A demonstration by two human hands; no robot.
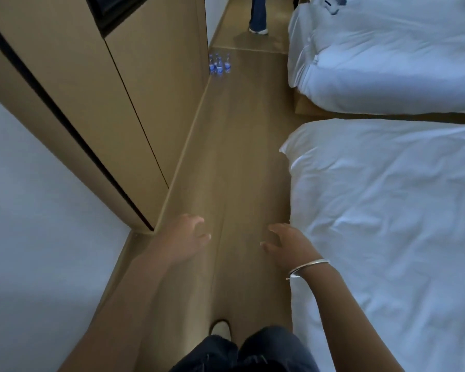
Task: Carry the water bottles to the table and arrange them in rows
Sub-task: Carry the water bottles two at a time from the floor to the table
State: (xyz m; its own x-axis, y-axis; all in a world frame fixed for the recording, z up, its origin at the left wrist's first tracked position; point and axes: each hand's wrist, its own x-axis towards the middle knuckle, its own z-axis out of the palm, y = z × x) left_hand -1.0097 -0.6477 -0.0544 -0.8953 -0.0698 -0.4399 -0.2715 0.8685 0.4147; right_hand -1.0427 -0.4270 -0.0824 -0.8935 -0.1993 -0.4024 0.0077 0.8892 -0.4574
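Several clear water bottles point(220, 64) with blue labels stand upright in a cluster on the wooden floor far ahead, beside the corner of a tan wall panel. My left hand point(187, 237) and my right hand point(286, 241) are stretched out in front of me over the floor, both holding nothing, fingers loosely curled. A silver bangle circles my right wrist. The bottles are far beyond both hands. No table shows in the view.
A tan wall panel point(134, 84) runs along the left of the narrow aisle. Two beds with white bedding, the near bed point(387, 224) and the far bed point(387, 57), line the right. Another person's legs point(258, 14) stand at the far end.
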